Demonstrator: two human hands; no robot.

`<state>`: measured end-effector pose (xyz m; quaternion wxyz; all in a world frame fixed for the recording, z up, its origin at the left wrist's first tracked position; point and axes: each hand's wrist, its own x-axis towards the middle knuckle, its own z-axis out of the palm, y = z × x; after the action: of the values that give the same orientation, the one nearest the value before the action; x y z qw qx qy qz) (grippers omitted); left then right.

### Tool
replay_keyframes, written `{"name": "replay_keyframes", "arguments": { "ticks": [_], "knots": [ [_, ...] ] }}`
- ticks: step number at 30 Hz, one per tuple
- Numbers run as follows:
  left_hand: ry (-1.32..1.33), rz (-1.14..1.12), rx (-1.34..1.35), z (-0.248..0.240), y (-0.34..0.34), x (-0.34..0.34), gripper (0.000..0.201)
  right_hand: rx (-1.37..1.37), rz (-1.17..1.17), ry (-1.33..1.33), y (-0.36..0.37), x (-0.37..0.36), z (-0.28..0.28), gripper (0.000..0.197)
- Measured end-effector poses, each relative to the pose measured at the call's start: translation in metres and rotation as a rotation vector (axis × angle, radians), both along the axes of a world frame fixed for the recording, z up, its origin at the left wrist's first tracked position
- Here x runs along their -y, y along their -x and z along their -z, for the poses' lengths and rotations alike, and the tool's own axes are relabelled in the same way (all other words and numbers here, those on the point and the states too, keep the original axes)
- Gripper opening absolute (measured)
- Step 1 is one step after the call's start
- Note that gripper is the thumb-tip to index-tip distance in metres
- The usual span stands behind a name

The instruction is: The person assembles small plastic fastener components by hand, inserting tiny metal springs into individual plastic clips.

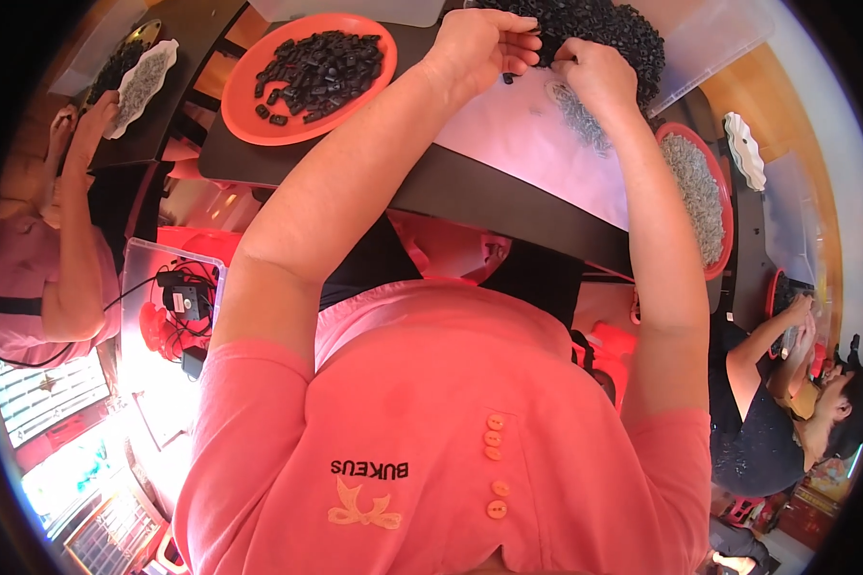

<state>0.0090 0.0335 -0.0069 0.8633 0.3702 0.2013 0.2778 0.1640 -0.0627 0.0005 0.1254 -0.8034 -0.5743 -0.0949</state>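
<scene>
My left hand (pixel 479 43) and right hand (pixel 593 72) meet at the near edge of the heap of small black parts (pixel 604 29) at the far side of the table (pixel 470 187). My left fingers (pixel 520 43) are curled together, pinching a black part; my right fingers are bent inward, what they grip I cannot tell. An orange tray of black parts (pixel 312 72) sits far left, a red tray of grey parts (pixel 698 196) lies right

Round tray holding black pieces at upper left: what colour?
Orange-red tray, best seen in the head view.
</scene>
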Motion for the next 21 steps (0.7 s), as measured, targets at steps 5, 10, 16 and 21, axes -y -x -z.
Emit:
{"name": "replay_keyframes", "arguments": {
  "ticks": [5, 10, 16, 21],
  "knots": [
    [-0.071, -0.056, 0.011, 0.0032, 0.0002, -0.0032, 0.013, -0.012, 0.020, 0.061, 0.0066, -0.0038, 0.0015, 0.018],
    [-0.063, -0.037, 0.047, 0.0047, -0.0002, -0.0079, 0.013, -0.050, 0.020, 0.123, 0.0058, -0.0095, -0.0018, 0.020],
    [-0.025, -0.039, 0.075, 0.0054, 0.0001, -0.0071, 0.014, 0.111, -0.005, 0.148, 0.0057, -0.0114, 0.0034, 0.020],
    [-0.035, -0.086, 0.107, 0.0068, 0.0003, -0.0077, 0.014, 0.230, -0.054, 0.181, 0.0112, -0.0024, 0.0015, 0.021]
  ]
}}
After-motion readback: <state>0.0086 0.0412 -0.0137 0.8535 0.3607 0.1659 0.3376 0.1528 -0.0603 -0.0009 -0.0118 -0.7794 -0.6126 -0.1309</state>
